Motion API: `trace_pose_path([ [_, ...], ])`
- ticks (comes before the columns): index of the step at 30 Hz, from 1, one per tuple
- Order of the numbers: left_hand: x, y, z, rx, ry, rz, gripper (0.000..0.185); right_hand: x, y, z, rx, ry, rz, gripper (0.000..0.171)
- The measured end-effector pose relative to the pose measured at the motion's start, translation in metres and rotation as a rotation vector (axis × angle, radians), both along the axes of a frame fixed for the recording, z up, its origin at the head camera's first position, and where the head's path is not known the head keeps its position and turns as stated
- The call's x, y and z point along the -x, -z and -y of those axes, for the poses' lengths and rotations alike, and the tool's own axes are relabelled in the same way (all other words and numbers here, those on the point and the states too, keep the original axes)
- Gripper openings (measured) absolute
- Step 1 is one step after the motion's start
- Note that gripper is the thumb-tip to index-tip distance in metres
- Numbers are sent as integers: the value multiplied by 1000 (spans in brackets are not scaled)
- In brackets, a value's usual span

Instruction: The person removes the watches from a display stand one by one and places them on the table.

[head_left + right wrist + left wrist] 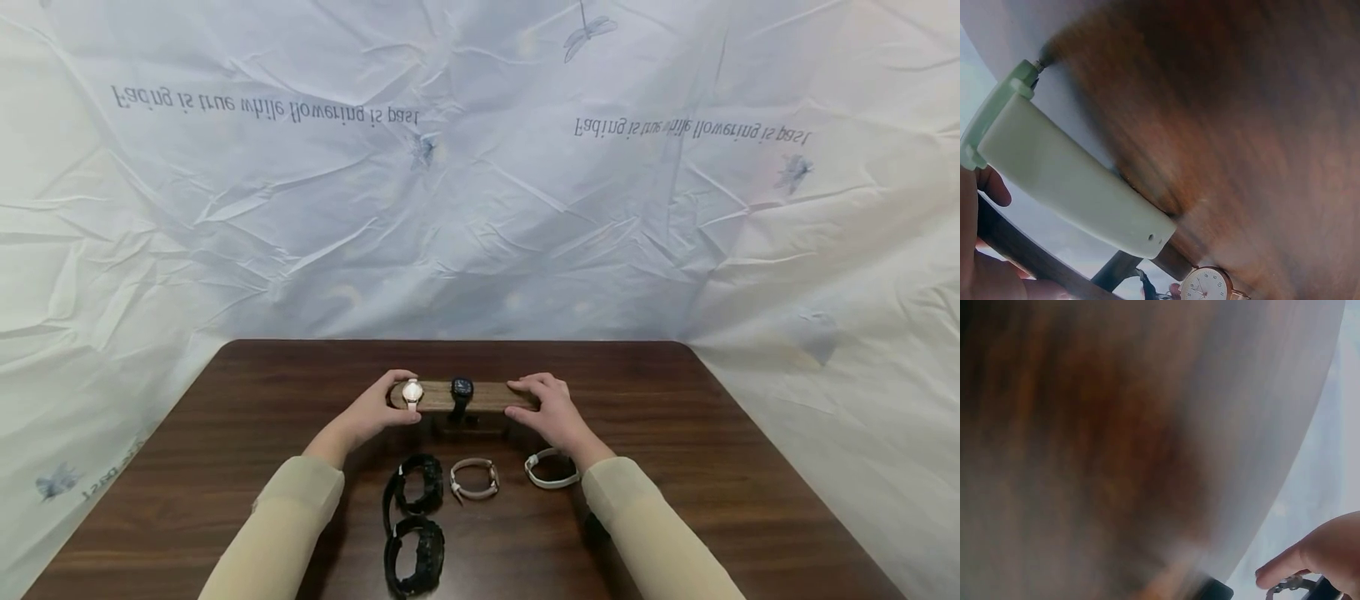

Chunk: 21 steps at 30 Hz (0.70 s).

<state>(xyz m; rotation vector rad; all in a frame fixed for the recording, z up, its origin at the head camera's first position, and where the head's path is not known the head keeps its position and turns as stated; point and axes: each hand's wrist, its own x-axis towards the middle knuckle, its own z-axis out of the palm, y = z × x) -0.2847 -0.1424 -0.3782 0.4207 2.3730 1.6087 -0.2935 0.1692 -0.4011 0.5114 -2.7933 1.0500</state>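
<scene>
A wooden display bar (487,397) stands on a dark stand at the middle of the table. It carries a white-dialled watch (411,392) near its left end and a black watch (461,388) at its centre. My left hand (390,400) grips the bar's left end, with the thumb beside the white-dialled watch. My right hand (527,398) grips the right end, fingers over the top. The right wrist view shows the dark bar (1029,256) in my palm and the white-dialled watch (1207,284) beyond. The left wrist view is blurred, with only my fingers (1316,553) showing.
On the brown table (712,467) in front of the stand lie two black watches (418,485) (415,554), a beige-strap watch (474,479) and a white watch (551,468), whose pale strap (1066,181) fills the right wrist view. A crumpled white sheet (480,208) backs the table.
</scene>
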Motion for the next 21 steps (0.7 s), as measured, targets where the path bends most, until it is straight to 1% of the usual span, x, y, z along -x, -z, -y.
trace_pose_path([
  [3,4,5,-1,-30,-8,12,65,-1,-1,0,0,3,4,46],
  [6,13,18,-1,-75,-13,22,66,-2,-1,0,2,1,5,45],
  [10,19,31,1,-133,-13,44,68,-3,0,1,-5,4,10,45],
  [13,19,33,4,-157,-14,47,66,-2,0,1,-14,8,11,46],
  [17,19,35,9,-165,-18,25,64,-2,0,1,-8,4,5,46],
  [21,18,32,13,-159,-27,23,62,-1,0,1,-3,6,-6,47],
])
